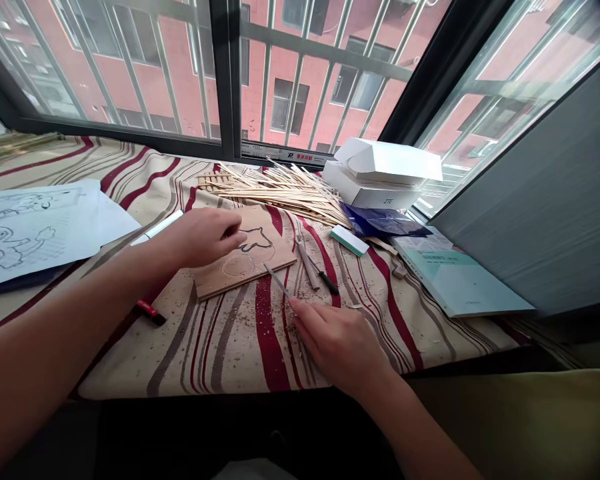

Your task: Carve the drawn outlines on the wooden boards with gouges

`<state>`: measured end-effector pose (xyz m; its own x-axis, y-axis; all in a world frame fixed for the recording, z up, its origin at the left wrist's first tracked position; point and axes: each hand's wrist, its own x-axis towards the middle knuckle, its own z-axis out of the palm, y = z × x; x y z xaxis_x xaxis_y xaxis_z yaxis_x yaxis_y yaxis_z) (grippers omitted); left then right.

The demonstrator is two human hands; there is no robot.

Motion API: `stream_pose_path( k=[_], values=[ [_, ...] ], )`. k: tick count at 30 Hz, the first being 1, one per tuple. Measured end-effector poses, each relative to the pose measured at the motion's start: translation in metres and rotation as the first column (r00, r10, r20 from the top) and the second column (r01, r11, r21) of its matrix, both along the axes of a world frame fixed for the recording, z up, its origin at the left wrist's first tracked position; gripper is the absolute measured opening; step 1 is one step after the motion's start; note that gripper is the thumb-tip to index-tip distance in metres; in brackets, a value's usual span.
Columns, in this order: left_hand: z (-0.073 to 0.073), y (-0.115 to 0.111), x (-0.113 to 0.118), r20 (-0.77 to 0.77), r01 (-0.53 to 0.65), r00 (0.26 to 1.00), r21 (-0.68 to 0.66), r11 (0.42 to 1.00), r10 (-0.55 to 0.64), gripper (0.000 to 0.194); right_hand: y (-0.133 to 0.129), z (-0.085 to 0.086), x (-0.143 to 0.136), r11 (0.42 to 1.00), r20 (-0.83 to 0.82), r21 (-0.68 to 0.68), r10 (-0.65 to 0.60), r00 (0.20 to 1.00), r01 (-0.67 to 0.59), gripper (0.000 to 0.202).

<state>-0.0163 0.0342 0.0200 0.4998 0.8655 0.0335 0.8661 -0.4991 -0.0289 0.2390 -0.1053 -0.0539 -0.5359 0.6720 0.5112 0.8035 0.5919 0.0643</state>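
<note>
My left hand [205, 237] is over the left part of a wooden board [213, 283]. Its fingers are loosely bent, with a gap between thumb and forefinger, and no held thing shows. The board bears a dark carved outline [260, 237] and a faint pencilled curve. In my right hand [340, 340], fingers closed, is a slim metal carving tool [278, 280]; its tip points at the board's near right edge, and its handle is hidden. Right of the board lie a wooden-handled tool [307, 265] and a black-handled tool [329, 283].
Wood crumbs dot the striped cloth [235, 360]. Bamboo sticks [290, 190], a white box [385, 177], dark blue plastic [385, 222] and a green-white eraser-like block [349, 240] lie behind. A book [460, 280] is right; drawings [35, 227] and a red-black object [151, 312] are left.
</note>
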Motion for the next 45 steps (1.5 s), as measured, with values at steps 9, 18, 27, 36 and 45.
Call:
stream_pose_path(
  k=[9,18,27,36,45],
  values=[
    [-0.020,0.059,0.012,-0.148,-0.239,0.964,-0.135,0.962,0.219,0.074,0.002,0.008,0.004,1.000,0.090,-0.020,0.013,0.996,-0.011,0.031],
    [-0.058,0.064,0.008,0.022,-0.255,0.966,-0.067,0.965,0.257,0.076,0.004,0.011,-0.007,1.000,0.173,0.017,-0.009,0.985,0.006,0.030],
    [-0.055,0.063,0.010,0.013,-0.244,0.969,-0.071,0.967,0.245,0.074,0.010,0.025,0.003,0.993,0.294,-0.032,0.114,0.949,-0.110,0.033],
    [-0.057,0.062,0.011,0.012,-0.245,0.969,-0.066,0.967,0.246,0.072,0.011,0.028,-0.001,0.992,0.324,-0.012,0.125,0.938,-0.128,0.031],
    [-0.056,0.061,0.013,0.012,-0.252,0.967,-0.059,0.966,0.253,0.073,0.006,0.029,0.002,0.994,0.321,-0.058,0.110,0.941,-0.097,0.032]
  ],
)
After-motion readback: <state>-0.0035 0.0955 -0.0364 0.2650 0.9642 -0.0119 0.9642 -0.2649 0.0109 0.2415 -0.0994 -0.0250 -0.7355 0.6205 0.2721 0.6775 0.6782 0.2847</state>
